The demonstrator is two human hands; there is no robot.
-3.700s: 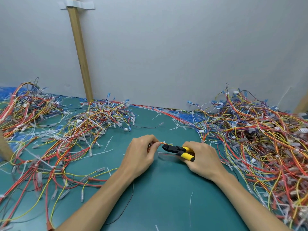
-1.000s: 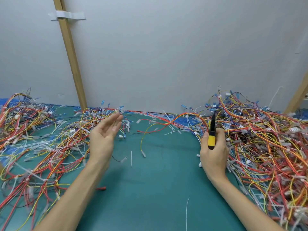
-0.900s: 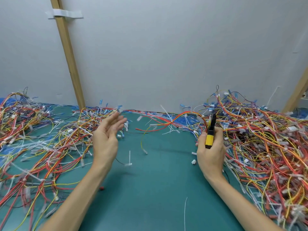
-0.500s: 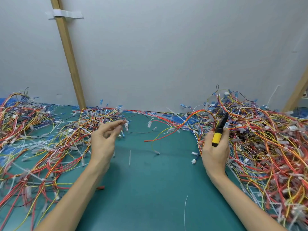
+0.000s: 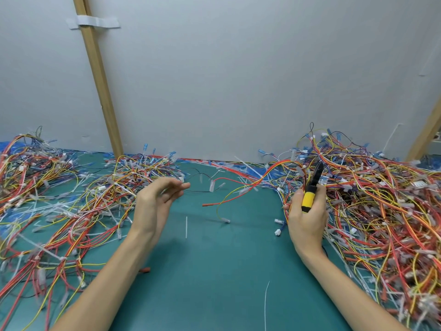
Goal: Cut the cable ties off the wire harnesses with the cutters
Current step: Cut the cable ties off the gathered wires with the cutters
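Note:
My right hand (image 5: 307, 223) grips the yellow-handled cutters (image 5: 307, 199) upright at the left edge of the big right pile of wire harnesses (image 5: 372, 201); the black jaws point up and are tilted right. A red and yellow harness (image 5: 241, 187) arcs from beside that hand out over the green mat (image 5: 214, 271), its loose ends hanging free. My left hand (image 5: 155, 206) hovers above the mat with fingers stretched out and relaxed, its tips close to a thin black wire (image 5: 199, 191). A cut white cable tie (image 5: 186, 226) lies between my hands.
Another heap of harnesses (image 5: 71, 201) covers the mat's left side, with more at the far left (image 5: 23, 158). A second loose tie (image 5: 265, 304) lies near the front. A white wall with a taped wooden post (image 5: 100, 80) and a second post (image 5: 427, 137) closes the back.
My hands have parted from the earlier cut at mid-mat. In the last half second my left fingers spread out of a pinch and the red and yellow harness swung lower.

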